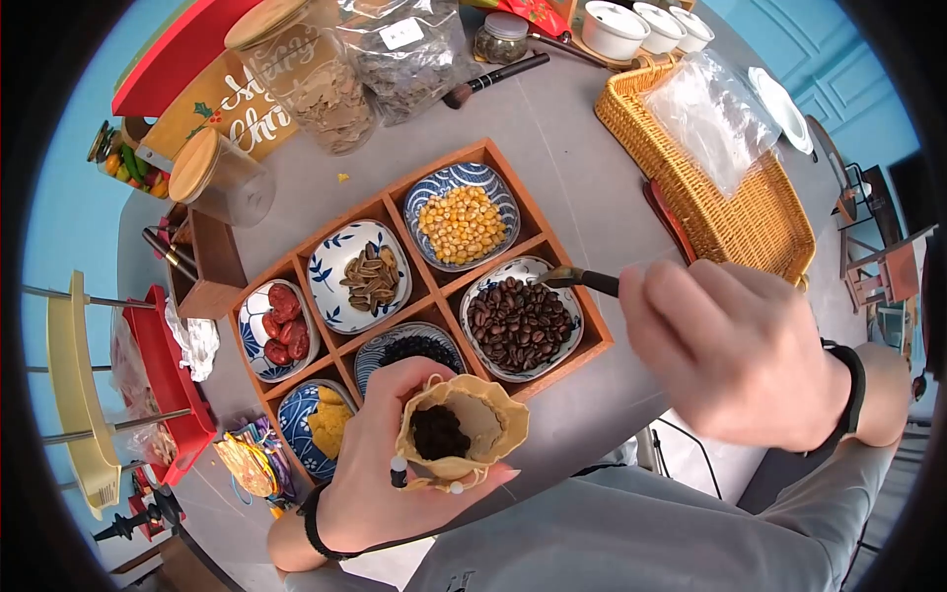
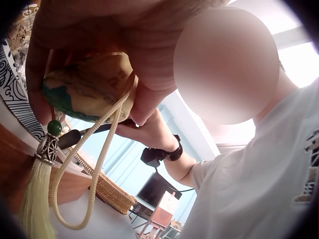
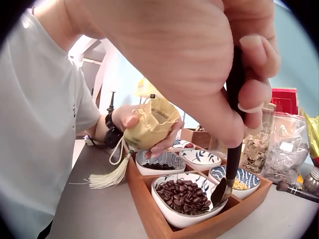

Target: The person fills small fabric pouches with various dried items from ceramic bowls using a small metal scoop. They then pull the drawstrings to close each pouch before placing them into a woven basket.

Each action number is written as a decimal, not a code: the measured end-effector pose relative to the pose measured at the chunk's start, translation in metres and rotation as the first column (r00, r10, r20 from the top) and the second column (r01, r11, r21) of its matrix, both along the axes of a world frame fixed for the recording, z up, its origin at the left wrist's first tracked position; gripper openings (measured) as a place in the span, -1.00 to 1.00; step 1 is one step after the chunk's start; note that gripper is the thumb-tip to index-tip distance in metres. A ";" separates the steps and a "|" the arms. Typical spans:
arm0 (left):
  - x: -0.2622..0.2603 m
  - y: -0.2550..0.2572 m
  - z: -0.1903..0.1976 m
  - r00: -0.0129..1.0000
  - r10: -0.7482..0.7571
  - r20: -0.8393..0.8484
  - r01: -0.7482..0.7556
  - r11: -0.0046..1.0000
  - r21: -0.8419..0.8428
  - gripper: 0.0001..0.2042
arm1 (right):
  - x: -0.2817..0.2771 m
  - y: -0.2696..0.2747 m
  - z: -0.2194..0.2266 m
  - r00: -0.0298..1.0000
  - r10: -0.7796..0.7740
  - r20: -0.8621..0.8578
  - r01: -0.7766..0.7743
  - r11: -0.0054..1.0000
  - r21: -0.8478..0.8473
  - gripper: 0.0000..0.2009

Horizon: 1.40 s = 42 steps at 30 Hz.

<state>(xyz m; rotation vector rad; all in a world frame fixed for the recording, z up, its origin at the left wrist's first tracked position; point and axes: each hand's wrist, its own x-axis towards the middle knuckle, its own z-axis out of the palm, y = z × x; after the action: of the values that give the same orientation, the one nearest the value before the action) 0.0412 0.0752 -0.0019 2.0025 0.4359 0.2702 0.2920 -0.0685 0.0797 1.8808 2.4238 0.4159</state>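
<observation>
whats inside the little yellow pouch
The pouch, held in the left hand, has dark pieces inside. Anything beneath them is covered, so its bottom can't be seen.

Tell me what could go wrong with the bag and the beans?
The spoon in the right hand is at the edge of the bowl, so it might flick some coffee beans out. The left hand holds the bag with its mouth wide open; if it tips, the dark bits inside could spill. The tassel hangs loose near the wooden tray and might snag on it.
</observation>
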 end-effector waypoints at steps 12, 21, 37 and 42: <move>-0.001 -0.001 0.001 1.000 0.003 -0.026 -0.002 1.000 0.025 -0.14 | -0.002 0.007 -0.012 0.988 -0.142 -0.055 0.135 0.984 -0.116 -0.81; 0.000 0.000 0.000 0.999 0.012 -0.043 -0.012 1.000 0.008 -0.11 | 0.019 -0.004 -0.039 0.883 -0.256 -0.393 0.176 0.958 -0.227 -0.87; 0.001 -0.001 -0.002 0.999 0.029 -0.022 -0.029 1.000 -0.011 -0.11 | 0.014 -0.022 -0.073 0.658 -0.328 -0.678 0.281 0.942 -0.184 -0.89; 0.003 0.001 0.004 0.999 0.016 -0.046 -0.013 0.998 0.061 -0.13 | 0.015 -0.027 -0.072 0.611 -0.331 -0.719 0.300 0.937 -0.176 -0.90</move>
<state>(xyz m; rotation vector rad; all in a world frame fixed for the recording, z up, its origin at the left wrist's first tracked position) 0.0441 0.0764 0.0018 2.0690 0.4766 0.2488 0.3075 -0.0959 0.0076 2.7998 2.3081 -0.5476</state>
